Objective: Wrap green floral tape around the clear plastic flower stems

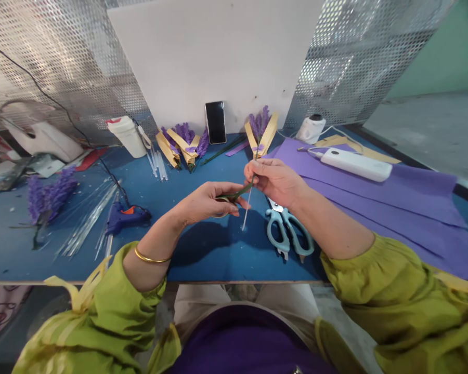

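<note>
My right hand pinches a thin stem, dark green above and pale towards its lower tip. A purple artificial flower shows above that hand, between two yellow paper strips; I cannot tell whether it belongs to the held stem or lies behind it. Green floral tape runs from the stem to my left hand, whose fingers close around the tape roll, mostly hidden. Light blue scissors lie beneath my right wrist on the blue table.
Yellow-wrapped purple flowers lie at the back beside an upright phone. A blue glue gun, clear thin strips and loose purple flowers are on the left. Purple sheets and a white power strip lie right.
</note>
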Demonstrator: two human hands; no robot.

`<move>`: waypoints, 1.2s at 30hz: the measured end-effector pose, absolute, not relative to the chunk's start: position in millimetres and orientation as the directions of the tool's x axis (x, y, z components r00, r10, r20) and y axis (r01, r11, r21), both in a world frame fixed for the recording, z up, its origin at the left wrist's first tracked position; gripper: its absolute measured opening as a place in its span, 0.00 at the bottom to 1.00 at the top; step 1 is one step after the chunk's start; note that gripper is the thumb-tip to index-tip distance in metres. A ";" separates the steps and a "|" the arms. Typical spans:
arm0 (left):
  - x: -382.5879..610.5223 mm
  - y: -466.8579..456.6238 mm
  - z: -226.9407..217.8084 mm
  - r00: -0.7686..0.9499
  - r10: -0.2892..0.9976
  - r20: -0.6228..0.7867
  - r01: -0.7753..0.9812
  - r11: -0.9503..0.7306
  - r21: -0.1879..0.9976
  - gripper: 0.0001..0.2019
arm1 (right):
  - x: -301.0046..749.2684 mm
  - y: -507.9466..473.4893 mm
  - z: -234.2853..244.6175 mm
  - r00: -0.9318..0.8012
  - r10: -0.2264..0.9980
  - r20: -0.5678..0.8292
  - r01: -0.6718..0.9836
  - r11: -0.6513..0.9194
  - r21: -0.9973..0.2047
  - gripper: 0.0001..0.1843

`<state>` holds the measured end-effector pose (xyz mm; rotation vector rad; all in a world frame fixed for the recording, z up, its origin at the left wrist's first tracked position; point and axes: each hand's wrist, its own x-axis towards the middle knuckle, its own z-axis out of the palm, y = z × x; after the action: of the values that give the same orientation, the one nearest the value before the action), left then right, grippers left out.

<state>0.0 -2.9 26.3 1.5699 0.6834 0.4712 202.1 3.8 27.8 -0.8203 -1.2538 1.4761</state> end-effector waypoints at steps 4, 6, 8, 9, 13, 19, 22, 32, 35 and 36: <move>2.6 -4.5 25.9 0.673 0.737 -0.062 0.105 -0.012 0.994 0.27 | 203.2 4.6 28.5 -0.252 0.960 0.123 -0.253 0.058 -0.966 0.15; 3.6 -5.1 25.5 0.647 0.763 -0.018 0.057 -0.025 0.998 0.24 | 203.5 4.5 29.1 -0.241 0.962 0.126 -0.244 0.065 -0.967 0.15; 4.6 -5.3 24.8 0.642 0.767 0.007 0.025 -0.030 0.999 0.23 | 203.8 4.5 29.7 -0.231 0.966 0.120 -0.227 0.066 -0.972 0.15; 5.2 -5.3 24.4 0.641 0.767 0.017 0.015 -0.035 0.999 0.23 | 204.0 4.6 29.9 -0.223 0.968 0.117 -0.217 0.068 -0.974 0.16; 7.8 -4.8 23.5 0.596 0.800 0.059 -0.015 -0.062 0.998 0.21 | 205.2 6.2 29.4 -0.184 0.975 0.128 -0.181 0.094 -0.979 0.17; 11.9 -5.5 24.3 0.534 0.843 0.065 0.004 -0.080 0.997 0.15 | 204.7 7.0 30.4 -0.173 0.975 0.137 -0.155 0.110 -0.982 0.18; 13.8 -6.4 23.5 0.470 0.880 0.067 0.042 -0.098 0.994 0.13 | 204.2 7.2 30.7 -0.186 0.972 0.145 -0.178 0.112 -0.978 0.18; 9.4 -2.6 23.7 0.418 0.858 0.298 0.102 -0.370 0.923 0.11 | 207.1 9.5 24.9 -0.160 0.927 0.340 -0.037 0.338 -0.940 0.15; 8.9 -4.1 24.2 0.474 0.848 0.235 0.102 -0.318 0.943 0.14 | 206.7 8.7 25.3 -0.168 0.917 0.362 0.007 0.368 -0.930 0.15; 8.7 -4.3 23.7 0.478 0.852 0.213 0.104 -0.296 0.950 0.15 | 206.4 8.6 25.3 -0.171 0.917 0.360 0.016 0.368 -0.930 0.15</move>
<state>8.7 -4.3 23.7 1.7206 0.8208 0.9317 206.4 8.6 25.3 -0.8767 -1.5178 1.0172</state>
